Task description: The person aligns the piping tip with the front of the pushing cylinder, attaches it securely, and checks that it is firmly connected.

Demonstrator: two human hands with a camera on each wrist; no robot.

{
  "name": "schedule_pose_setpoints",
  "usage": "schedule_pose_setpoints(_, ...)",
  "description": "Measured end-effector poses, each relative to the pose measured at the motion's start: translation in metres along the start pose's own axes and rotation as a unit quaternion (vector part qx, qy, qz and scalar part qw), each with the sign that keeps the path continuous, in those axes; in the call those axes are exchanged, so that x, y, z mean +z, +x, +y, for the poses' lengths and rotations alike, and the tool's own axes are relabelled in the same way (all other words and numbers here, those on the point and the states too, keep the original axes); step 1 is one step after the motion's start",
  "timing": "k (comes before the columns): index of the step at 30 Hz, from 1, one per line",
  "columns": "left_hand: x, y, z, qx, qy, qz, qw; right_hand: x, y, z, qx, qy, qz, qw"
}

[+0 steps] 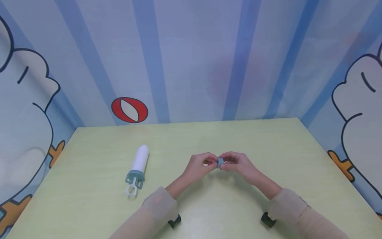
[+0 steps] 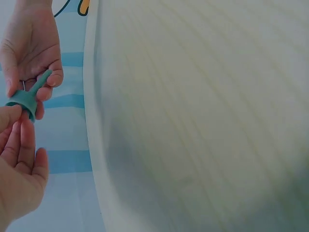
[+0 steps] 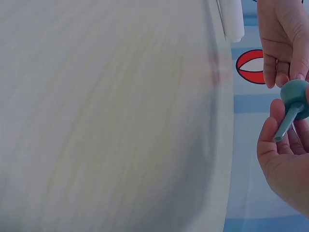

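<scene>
Between both hands, above the table, is a small teal nozzle cap (image 1: 220,162) with a cup-shaped base and a thin spout (image 2: 42,81). My left hand (image 1: 198,166) pinches the cup's rim between thumb and fingertips. From the other side my right hand (image 1: 238,164) grips the cup with thumb and fingers, the spout pointing along its palm in the right wrist view. A thin pale strip shows beside the spout at the right fingers. To the left of the hands lies a large white syringe (image 1: 140,161) with a teal flanged collar (image 1: 135,176) and a white ring-ended plunger (image 1: 132,189).
The pale yellow table (image 1: 179,139) ends at a blue striped backdrop (image 1: 194,66) at the back and sides. A red and white oval (image 1: 129,110) is printed on it. Dark straps (image 1: 175,221) show at the sleeve cuffs.
</scene>
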State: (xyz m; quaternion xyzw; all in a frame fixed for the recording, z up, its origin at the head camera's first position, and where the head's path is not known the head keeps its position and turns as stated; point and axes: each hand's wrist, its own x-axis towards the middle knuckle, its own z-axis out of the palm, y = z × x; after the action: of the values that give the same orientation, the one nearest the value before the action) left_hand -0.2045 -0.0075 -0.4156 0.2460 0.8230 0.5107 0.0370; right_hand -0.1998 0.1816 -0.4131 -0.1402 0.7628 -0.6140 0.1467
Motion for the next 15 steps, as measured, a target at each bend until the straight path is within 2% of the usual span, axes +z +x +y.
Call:
schedule_pose_setpoints(8, -0.002, -0.001, -0.001, -0.008, 0.028, 0.023, 0.9993, 0.009, 0.002, -0.002, 0.009, 0.001, 0.003, 1.000)
schedule_pose_setpoints(15, -0.004, -0.003, -0.004, -0.007, 0.064, 0.017, 0.9978, 0.015, 0.002, -0.002, -0.005, -0.021, 0.000, 1.000)
